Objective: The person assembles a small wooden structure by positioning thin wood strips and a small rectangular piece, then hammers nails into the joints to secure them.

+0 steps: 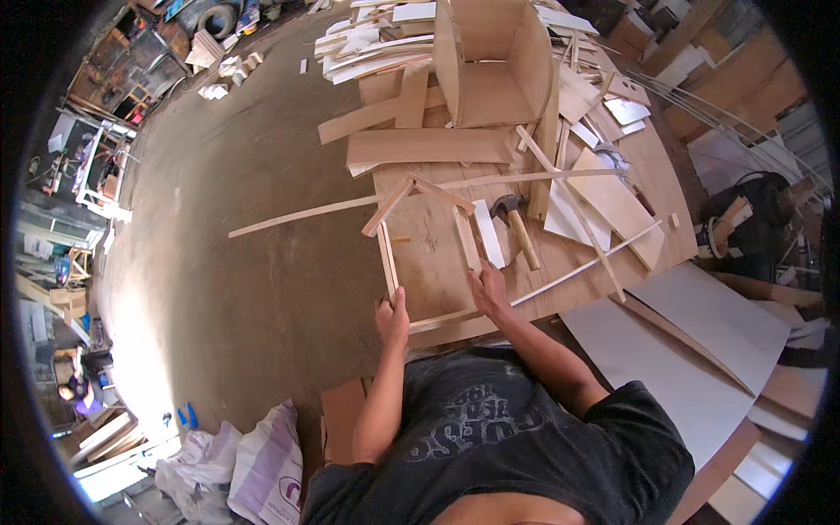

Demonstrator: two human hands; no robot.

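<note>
A small house-shaped wooden frame [388, 254], two upright strips joined by a peaked pair of strips, is held up over the workbench [429, 249]. My left hand [393, 317] is closed round the lower end of its left upright, thumb pointing up. The lower part of the right upright sits in my right hand [490, 289], fingers wrapped round it. A hammer [523, 236] with a wooden handle lies just right of the frame, beside a white-faced strip [488, 233]. Behind the peak, a long thin wooden strip [306, 217] crosses the bench and sticks out past its left edge.
An open plywood box [494, 96] stands at the far end among stacked boards [376, 52]. Loose strips and offcuts [617, 210] cover the bench's right side. Large grey sheets [682, 341] lean at the near right. Plastic sacks [267, 464] sit on the floor at the near left.
</note>
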